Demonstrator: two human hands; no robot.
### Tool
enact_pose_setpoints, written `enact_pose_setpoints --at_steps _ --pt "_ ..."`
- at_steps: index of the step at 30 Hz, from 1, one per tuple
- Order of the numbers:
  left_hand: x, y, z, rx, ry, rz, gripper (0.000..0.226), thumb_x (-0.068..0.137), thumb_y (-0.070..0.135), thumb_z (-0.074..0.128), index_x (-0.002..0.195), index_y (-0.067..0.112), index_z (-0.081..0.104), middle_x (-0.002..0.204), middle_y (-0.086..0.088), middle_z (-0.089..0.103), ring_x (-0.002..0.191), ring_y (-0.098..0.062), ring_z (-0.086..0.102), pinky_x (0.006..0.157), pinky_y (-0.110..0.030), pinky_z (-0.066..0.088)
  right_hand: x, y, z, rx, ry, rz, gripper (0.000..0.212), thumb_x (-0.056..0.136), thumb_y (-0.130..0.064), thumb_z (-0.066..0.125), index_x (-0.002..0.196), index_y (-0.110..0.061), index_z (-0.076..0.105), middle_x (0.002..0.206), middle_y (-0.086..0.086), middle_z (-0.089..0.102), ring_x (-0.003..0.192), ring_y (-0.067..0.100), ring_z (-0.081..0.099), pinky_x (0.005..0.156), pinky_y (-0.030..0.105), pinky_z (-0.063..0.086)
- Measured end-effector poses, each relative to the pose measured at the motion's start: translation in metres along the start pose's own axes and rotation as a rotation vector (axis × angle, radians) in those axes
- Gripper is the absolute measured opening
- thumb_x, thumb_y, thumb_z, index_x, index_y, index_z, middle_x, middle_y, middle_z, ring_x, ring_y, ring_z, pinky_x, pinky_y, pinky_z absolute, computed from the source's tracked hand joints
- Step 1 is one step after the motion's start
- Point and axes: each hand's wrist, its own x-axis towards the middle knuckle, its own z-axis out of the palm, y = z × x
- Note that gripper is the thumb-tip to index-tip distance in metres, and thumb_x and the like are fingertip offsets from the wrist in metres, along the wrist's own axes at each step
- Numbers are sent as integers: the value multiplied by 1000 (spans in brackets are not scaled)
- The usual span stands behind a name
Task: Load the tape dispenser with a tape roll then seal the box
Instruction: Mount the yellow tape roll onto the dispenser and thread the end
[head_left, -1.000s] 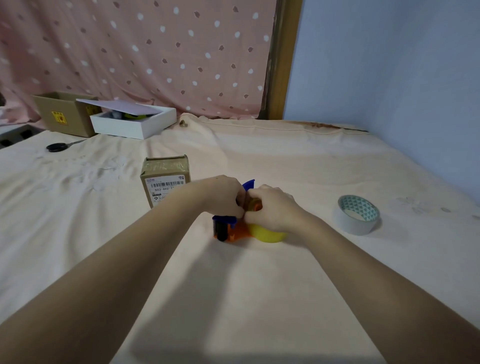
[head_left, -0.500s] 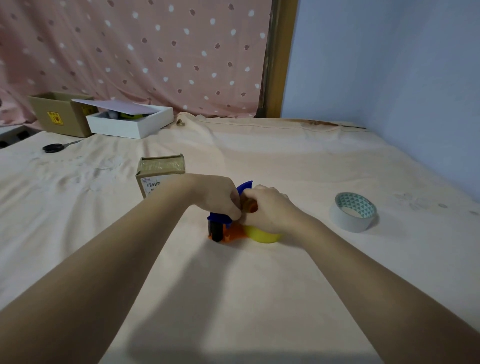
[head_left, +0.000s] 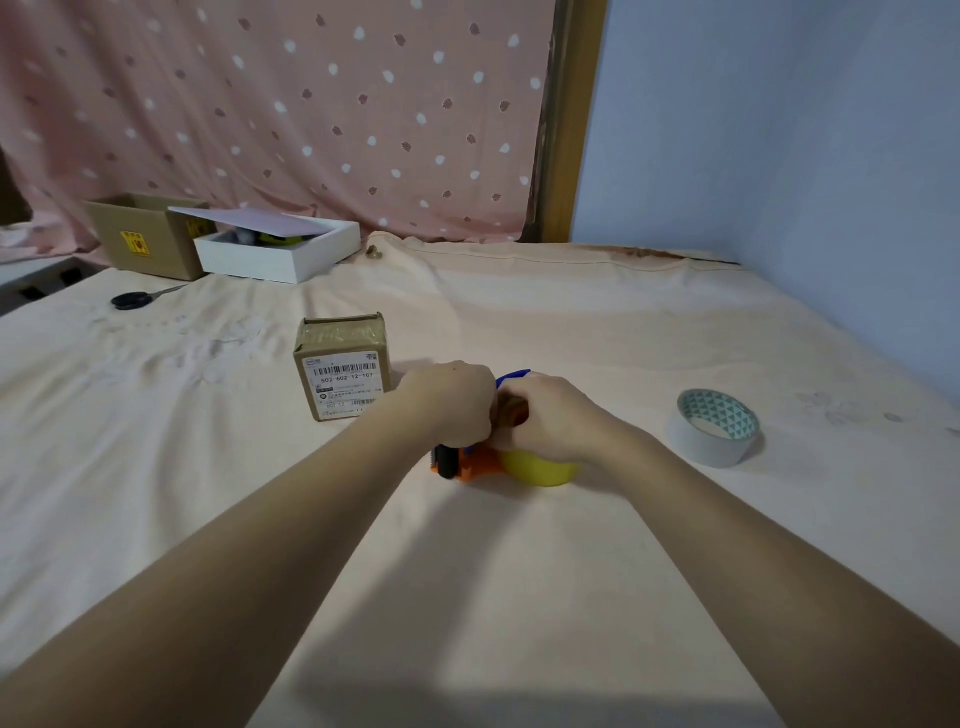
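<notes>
Head view: a person is bending over a cloth-covered surface (head_left: 519, 597), both hands working at an orange tape dispenser (head_left: 480, 464) w/ a blue part (head_left: 511, 378) poking up behind the knuckles. The left hand (head_left: 449, 402) is curling tight over the dispenser's front end, where a dark roller (head_left: 447, 464) is peeking out below the fingers; the right hand (head_left: 553, 423) is closing round a brownish tape roll (head_left: 511, 410) at the top of the tool, w/ a yellow rounded part (head_left: 540, 470) showing under the palm. Both sets of fingers are wrapped in, not spread, though exactly what each fingertip is pinching can't be told, as the hands are covering it. Loading looks to be under way, approx. mid-step: the roll is sitting at or on the dispenser, but whether it's seated on the hub or the tape end is threaded thru the roller isn't visible. The small cardboard box (head_left: 343, 366) w/ its barcode label is standing just beside the left hand, to the far left of the tool, apart from it; its top looks glossy, maybe old tape, so it's hard to say, but the sealing pass is still to come by my reckoning. A second, white roll (head_left: 714, 431) is lying well off to the right, untouched. Scissors (head_left: 132, 300) & two more boxes are sitting at the back left.
</notes>
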Motion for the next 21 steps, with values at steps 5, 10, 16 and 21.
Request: enact_pose_setpoints --at_steps 5,10,16,21 --pt "-4 -4 9 -31 29 -2 25 86 26 51 98 24 73 89 0 73 90 -27 68 65 -32 48 -3 -2 -3 2 -9 15 47 49 -64 61 94 -48 63 114 -12 62 112 20 60 99 46 50" --pt "-5 0 10 51 105 -12 29 90 31 49 108 26 71 95 0 67 90 -27 64 67 -33 43 -6 -2 -5 -49 -37 14 62 52 -61 59 111 -42 62 121 -9 61 116 23 57 99 47 50" --pt "-3 2 7 70 111 -40 29 91 34 49 109 23 70 93 -1 61 83 -27 54 70 -34 42 -7 -2 -11 -62 -62 29 56 64 -53 69 117 -36 60 118 -7 66 111 22 60 95 45 54" --pt "-3 -1 5 81 92 -47 27 90 38 52 104 22 67 92 -1 60 82 -29 57 80 -37 52 -10 -1 -21 -86 -146 -20 54 75 -41 76 124 -27 58 118 -5 65 107 20 62 92 39 55"
